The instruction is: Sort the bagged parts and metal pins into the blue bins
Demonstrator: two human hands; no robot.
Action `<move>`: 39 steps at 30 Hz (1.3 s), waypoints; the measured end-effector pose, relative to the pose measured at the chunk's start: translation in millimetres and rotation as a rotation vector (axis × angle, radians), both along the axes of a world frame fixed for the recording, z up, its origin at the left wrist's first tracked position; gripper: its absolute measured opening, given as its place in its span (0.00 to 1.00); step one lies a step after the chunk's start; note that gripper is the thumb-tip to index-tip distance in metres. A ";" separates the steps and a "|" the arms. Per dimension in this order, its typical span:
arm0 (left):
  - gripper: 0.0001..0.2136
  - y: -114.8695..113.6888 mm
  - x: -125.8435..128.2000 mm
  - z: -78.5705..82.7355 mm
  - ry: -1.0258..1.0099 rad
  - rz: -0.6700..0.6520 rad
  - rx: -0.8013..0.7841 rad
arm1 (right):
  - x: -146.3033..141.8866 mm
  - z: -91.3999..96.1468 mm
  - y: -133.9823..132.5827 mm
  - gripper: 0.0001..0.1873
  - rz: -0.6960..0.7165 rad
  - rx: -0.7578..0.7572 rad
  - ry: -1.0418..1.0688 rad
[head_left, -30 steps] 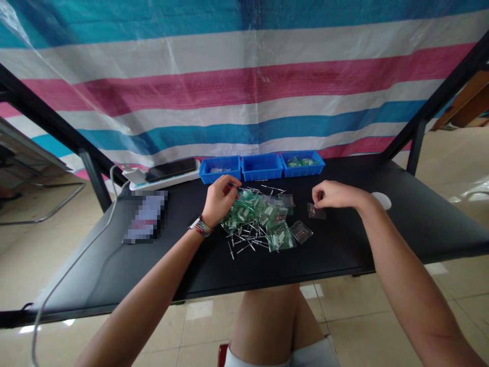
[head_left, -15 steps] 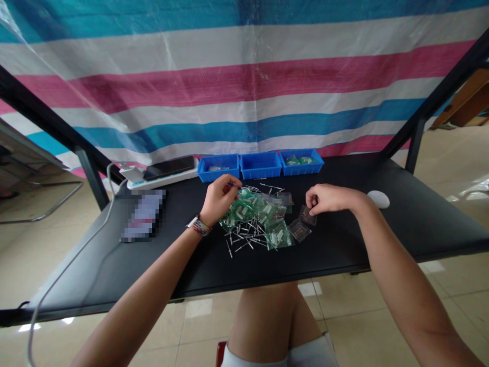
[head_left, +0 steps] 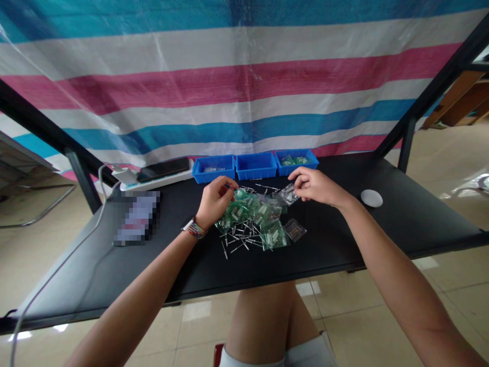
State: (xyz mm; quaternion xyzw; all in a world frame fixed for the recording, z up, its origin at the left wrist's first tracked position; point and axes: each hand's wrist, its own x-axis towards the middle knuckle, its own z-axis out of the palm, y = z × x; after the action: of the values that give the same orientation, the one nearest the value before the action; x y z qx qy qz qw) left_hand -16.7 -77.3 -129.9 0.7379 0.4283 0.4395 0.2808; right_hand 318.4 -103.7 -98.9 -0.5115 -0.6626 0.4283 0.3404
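Note:
My right hand (head_left: 318, 186) pinches a small clear plastic bag (head_left: 289, 194) at the upper right of a mixed pile. What is inside the bag is too blurred to name. My left hand (head_left: 217, 201) is curled at the pile's upper left, thumb near the fingers; anything between them is hidden. Several green-tinted zip bags (head_left: 244, 206) with pale small parts make up most of the pile. Loose silver blind rivets (head_left: 244, 234) lie scattered along its front. Another clear bag (head_left: 295, 230), with brownish pins inside, rests at the pile's right edge.
Behind the pile stand three blue bins: the left bin (head_left: 213, 176) and right bin (head_left: 297, 168) hold small bags, with the middle bin (head_left: 255, 171) between. A power strip (head_left: 156, 179) carries a dark phone (head_left: 164, 169). A white round dish (head_left: 372, 198) is at right.
My right hand has moved up and left from the pile's right side, lifting a clear bag. My left hand stays at the pile's upper left. The view has shifted slightly.

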 end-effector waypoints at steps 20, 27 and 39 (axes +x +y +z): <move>0.12 -26.6 19.5 7.9 -0.059 -0.266 -0.111 | -76.8 -29.2 -18.7 0.18 0.035 0.049 0.493; 0.12 -25.4 18.6 7.9 -0.067 -0.261 -0.091 | -75.9 -29.1 -17.7 0.13 0.045 0.078 0.486; 0.19 -26.9 21.9 8.5 -0.213 -0.258 -0.189 | -74.2 -27.9 -20.7 0.13 0.041 0.091 0.533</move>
State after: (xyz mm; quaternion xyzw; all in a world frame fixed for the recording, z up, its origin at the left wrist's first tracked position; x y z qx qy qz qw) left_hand 5.1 -104.3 -121.4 0.7065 0.3372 0.4332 0.4466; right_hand 244.1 -124.4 -126.8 -0.3514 -0.5782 0.5245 0.5168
